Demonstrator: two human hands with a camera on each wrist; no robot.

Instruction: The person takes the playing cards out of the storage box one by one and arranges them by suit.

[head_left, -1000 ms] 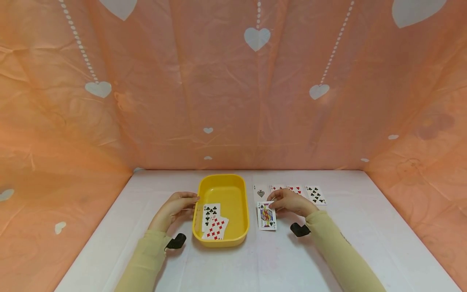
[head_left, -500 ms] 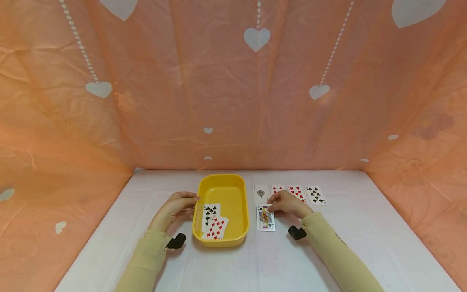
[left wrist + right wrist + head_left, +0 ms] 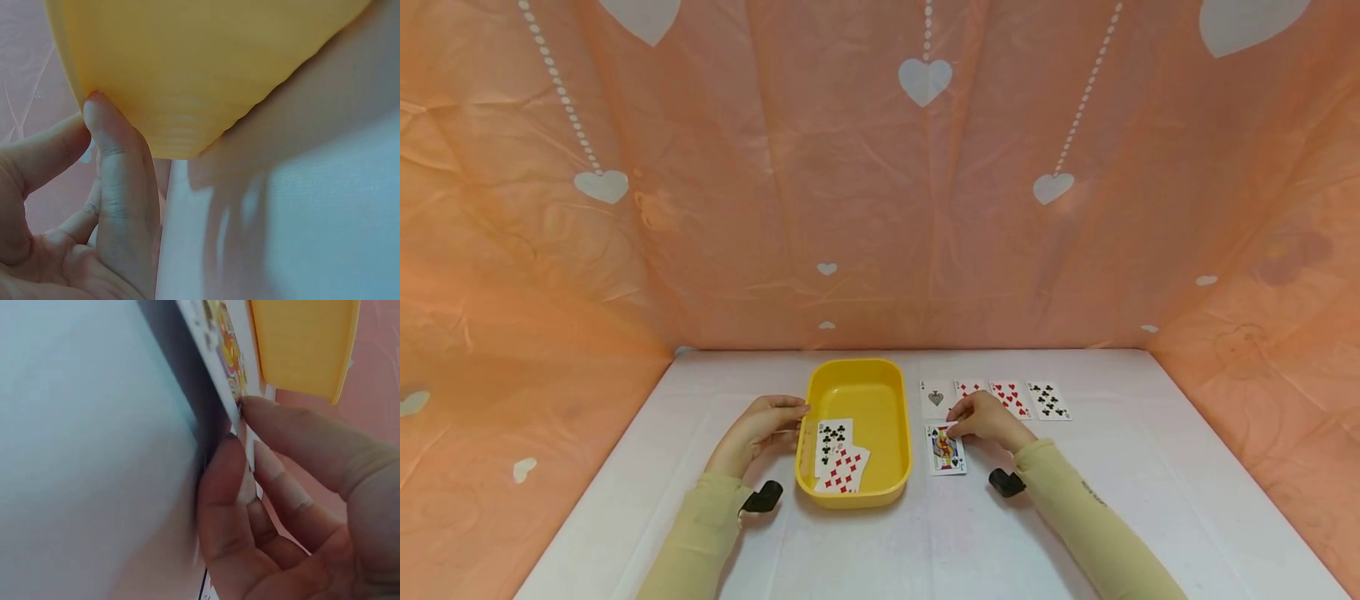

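With thumb and index finger, my left hand (image 3: 760,429) grips the left rim of a yellow plastic tray (image 3: 892,425). In the left wrist view the thumb (image 3: 115,150) lies against the tray's outer wall (image 3: 181,69). Two playing cards lie inside at the near left: a clubs card (image 3: 832,432) partly under a diamonds card (image 3: 844,472). Right of the tray, my right hand (image 3: 988,419) pinches the upper right corner of a jack of spades (image 3: 945,450). The right wrist view shows the jack (image 3: 228,350) tilted, its near edge raised off the table.
Behind the right hand several cards lie face up in a row: an ace of spades (image 3: 936,400), a diamonds card (image 3: 968,387), a hearts card (image 3: 1013,398) and a clubs card (image 3: 1049,402). A white cloth covers the table (image 3: 865,558); orange curtains (image 3: 850,208) enclose its back and sides.
My right hand has moved slightly left and nearer with the jack of spades, uncovering more of the hearts card. The left hand and the tray have stayed in place.
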